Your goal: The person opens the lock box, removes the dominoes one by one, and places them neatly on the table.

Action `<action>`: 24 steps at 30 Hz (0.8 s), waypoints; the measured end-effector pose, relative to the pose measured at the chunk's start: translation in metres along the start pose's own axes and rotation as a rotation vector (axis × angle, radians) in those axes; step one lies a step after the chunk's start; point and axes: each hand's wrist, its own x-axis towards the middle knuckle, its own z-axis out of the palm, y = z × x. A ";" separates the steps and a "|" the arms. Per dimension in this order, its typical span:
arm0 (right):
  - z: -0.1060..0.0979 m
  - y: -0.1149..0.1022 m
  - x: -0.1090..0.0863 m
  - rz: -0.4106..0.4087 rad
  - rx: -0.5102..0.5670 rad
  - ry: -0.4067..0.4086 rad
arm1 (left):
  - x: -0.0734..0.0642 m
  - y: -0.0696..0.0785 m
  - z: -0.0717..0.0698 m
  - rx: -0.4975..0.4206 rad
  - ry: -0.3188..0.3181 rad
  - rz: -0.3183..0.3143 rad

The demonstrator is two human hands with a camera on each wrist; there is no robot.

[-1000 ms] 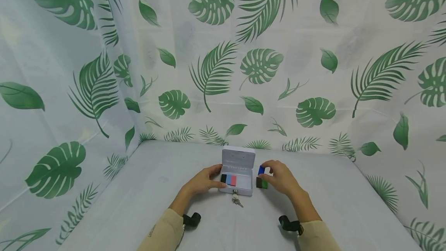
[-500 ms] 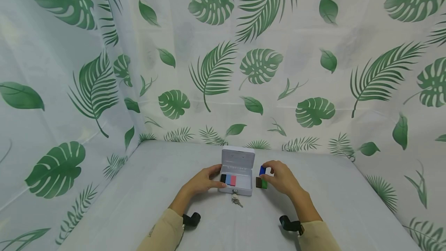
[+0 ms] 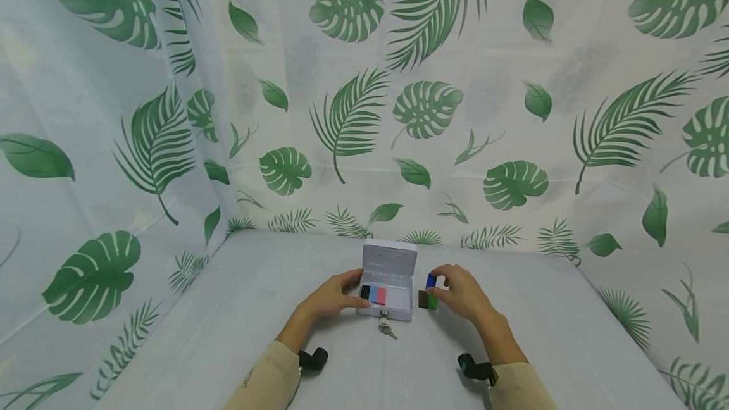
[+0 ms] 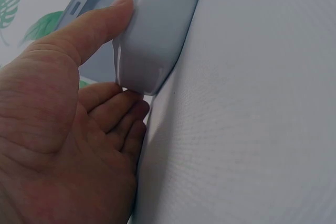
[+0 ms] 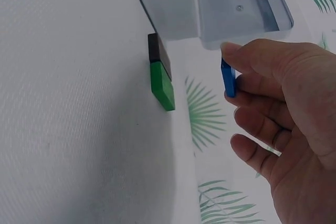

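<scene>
A small pale metal cash box (image 3: 400, 314) stands on the table, its lid (image 3: 390, 260) raised. Black (image 3: 365, 292), light blue (image 3: 373, 294) and pink (image 3: 381, 296) flat blocks lie side by side at the left inside it. My left hand (image 3: 331, 296) grips the box's left end, thumb at the front rim and fingers against the side. Right of the box, my right hand (image 3: 462, 293) pinches a dark blue block (image 5: 229, 80) between thumb and fingers, above the table. Beneath it, a brown block (image 5: 158, 53) and a green block (image 5: 161, 86) lie touching.
Keys (image 3: 386, 328) hang from the lock at the box's front. A white cloth covers the table (image 3: 285, 359). Behind and to the left hang leaf-printed curtains (image 3: 353, 207). Black wrist cameras (image 3: 313, 359) sit on both wrists.
The right hand and the dark blue block have shifted slightly to the right, away from the box. The left hand and the box stay in place.
</scene>
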 end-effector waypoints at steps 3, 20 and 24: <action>0.000 0.003 0.000 0.001 -0.009 -0.001 | 0.000 0.000 0.000 -0.002 -0.002 -0.001; -0.001 0.007 0.000 0.051 -0.016 -0.032 | 0.001 -0.001 0.000 -0.004 0.003 -0.015; -0.001 0.008 -0.001 0.045 -0.029 -0.037 | 0.001 -0.001 0.000 0.000 0.005 -0.022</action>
